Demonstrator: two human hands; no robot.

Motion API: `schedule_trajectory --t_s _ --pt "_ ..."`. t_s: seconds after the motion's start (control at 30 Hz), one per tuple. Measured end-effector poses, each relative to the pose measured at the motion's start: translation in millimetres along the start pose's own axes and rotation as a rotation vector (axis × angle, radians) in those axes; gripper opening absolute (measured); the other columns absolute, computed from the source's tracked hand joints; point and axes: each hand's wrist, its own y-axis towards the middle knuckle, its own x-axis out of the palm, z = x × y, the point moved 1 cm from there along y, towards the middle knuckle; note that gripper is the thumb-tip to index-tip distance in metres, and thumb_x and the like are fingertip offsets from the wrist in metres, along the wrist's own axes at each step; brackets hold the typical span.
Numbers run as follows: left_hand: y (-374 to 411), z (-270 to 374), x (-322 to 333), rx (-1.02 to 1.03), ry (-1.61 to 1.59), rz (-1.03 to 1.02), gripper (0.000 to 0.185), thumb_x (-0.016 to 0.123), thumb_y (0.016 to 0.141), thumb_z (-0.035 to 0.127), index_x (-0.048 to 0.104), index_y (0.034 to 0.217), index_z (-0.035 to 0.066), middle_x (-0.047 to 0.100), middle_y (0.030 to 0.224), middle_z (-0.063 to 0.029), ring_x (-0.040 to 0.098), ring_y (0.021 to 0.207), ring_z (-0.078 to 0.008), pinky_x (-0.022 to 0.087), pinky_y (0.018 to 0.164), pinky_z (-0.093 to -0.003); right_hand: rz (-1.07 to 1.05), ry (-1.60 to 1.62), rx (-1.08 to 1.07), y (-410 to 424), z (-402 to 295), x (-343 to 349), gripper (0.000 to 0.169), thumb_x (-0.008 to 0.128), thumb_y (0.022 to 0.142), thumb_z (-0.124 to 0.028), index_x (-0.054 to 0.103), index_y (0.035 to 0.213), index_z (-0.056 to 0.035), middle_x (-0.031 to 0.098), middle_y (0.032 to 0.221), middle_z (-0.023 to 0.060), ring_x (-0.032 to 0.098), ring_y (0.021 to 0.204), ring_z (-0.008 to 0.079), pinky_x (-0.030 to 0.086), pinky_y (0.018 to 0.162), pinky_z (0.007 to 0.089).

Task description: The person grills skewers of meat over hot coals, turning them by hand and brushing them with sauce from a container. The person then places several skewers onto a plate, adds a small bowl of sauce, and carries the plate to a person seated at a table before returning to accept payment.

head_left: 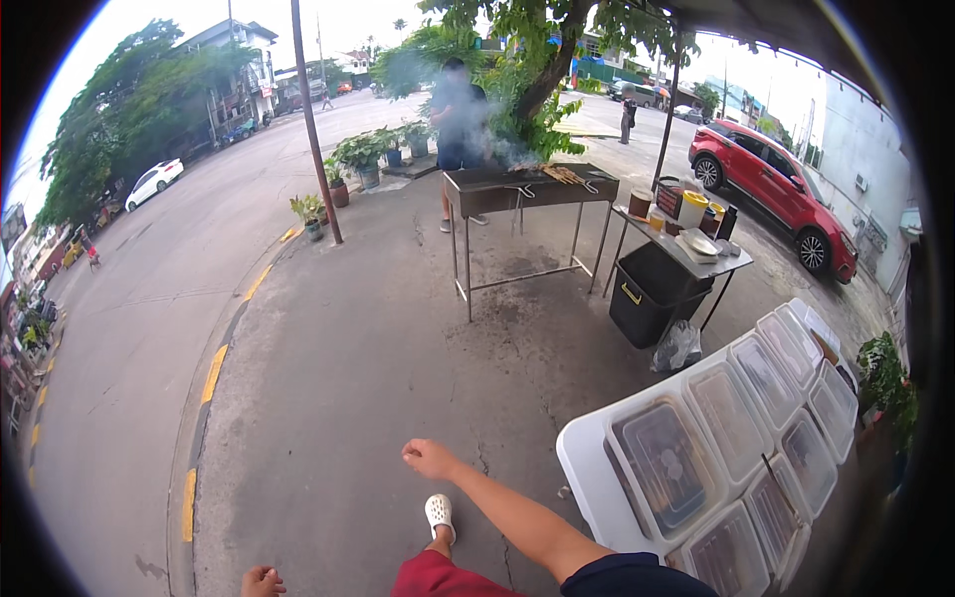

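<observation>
My right hand [429, 457] hangs over the pavement in front of me, its fingers curled inward and no object visible in them. At the bottom edge, my left hand [262, 580] is partly cut off, with bent fingers and a palm I cannot see into. Neither hand touches anything in view. One foot in a white clog [439, 515] stands on the pavement below my right hand. To the right of my right arm is a white table [586, 455] holding several lidded clear plastic food containers [664, 466].
Ahead, a metal charcoal grill [485, 195] with skewers [567, 175] smokes before a person [459, 119]. Right of it, a small metal table [735, 259] bears condiment tubs above a black bin [645, 306]. A yellow-and-black curb [215, 373] and a post [317, 142] line the left.
</observation>
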Motion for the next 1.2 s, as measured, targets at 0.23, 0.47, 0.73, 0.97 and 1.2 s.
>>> schedule_trajectory --t_s 0.23,0.47,0.73,0.97,1.2 --pt "252 397 249 0.521 0.247 -0.024 0.034 0.058 0.088 0.017 0.060 0.109 -0.009 0.068 0.087 -0.0159 0.065 0.079 -0.0223 0.052 0.072 -0.0350 -0.325 -0.035 0.331 83 137 -134 0.031 0.061 0.090 -0.027 0.064 0.107 -0.0016 0.068 0.097 0.0107 0.066 0.083 0.0200 0.052 0.075 0.0347" --pt "268 743 539 1.165 0.640 -0.839 0.043 0.057 0.094 0.027 0.051 0.128 0.001 0.063 0.115 -0.0179 0.061 0.107 -0.0298 0.048 0.090 -0.0382 0.463 0.514 1.056 51 290 -351 0.017 0.060 0.091 -0.014 0.065 0.101 -0.0014 0.067 0.084 0.0075 0.063 0.066 0.0133 0.053 0.061 0.0268" --pt "417 882 720 0.913 0.720 -1.243 0.044 0.058 0.095 0.028 0.050 0.130 0.003 0.064 0.113 -0.0148 0.062 0.104 -0.0222 0.048 0.090 -0.0343 0.474 -0.195 0.645 282 301 -680 0.026 0.065 0.085 -0.019 0.065 0.103 -0.0010 0.069 0.094 0.0105 0.065 0.084 0.0176 0.051 0.075 0.0327" --pt "521 1047 856 0.690 0.210 -1.104 0.038 0.064 0.092 0.020 0.055 0.122 -0.001 0.065 0.100 -0.0068 0.063 0.093 -0.0142 0.051 0.081 -0.0286 0.547 0.120 0.225 440 262 -961 0.020 0.059 0.091 -0.011 0.061 0.106 0.0022 0.063 0.083 0.0031 0.058 0.071 0.0082 0.048 0.065 0.0243" --pt "543 1203 1089 0.690 0.092 -0.892 0.028 0.066 0.089 0.014 0.060 0.109 -0.004 0.066 0.086 -0.0072 0.064 0.076 -0.0123 0.052 0.065 -0.0263 0.784 0.008 0.216 516 338 -1146 0.016 0.064 0.085 -0.011 0.066 0.095 0.0007 0.068 0.080 0.0119 0.065 0.074 0.0186 0.050 0.068 0.0311"
